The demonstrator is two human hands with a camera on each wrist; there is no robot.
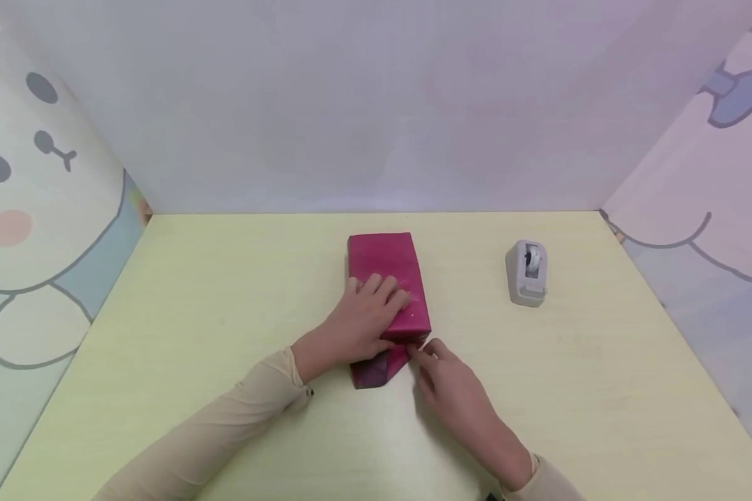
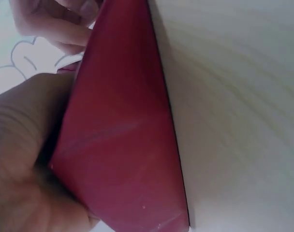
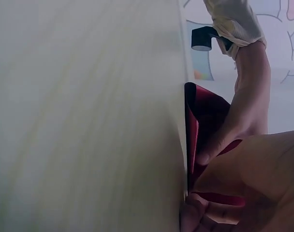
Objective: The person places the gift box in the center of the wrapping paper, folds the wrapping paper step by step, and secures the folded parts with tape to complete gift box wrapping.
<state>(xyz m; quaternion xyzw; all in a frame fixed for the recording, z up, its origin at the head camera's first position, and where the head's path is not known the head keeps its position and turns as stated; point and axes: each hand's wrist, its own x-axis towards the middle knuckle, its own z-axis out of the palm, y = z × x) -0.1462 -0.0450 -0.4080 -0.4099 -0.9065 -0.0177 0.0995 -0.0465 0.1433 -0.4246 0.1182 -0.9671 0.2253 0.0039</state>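
A box wrapped in crimson paper point(image 1: 385, 257) lies lengthwise on the table. At its near end a paper flap point(image 1: 371, 374) sticks out, folded to a tapered shape with a darker inner side. My left hand point(image 1: 357, 316) rests across the top of the box with its fingers spread, its thumb down at the near end by the flap. With thumb and fingertips, my right hand point(image 1: 454, 390) pinches the flap's right edge close to the box corner. The left wrist view shows the paper's creased red side point(image 2: 123, 121); the right fingertips are partly hidden in the right wrist view.
A grey tape dispenser point(image 1: 528, 298) with a roll in it stands on the right of the pale wooden table point(image 1: 257, 278). A plain pale wall backs the table, and cartoon-printed panels point(image 1: 37, 209) flank both sides.
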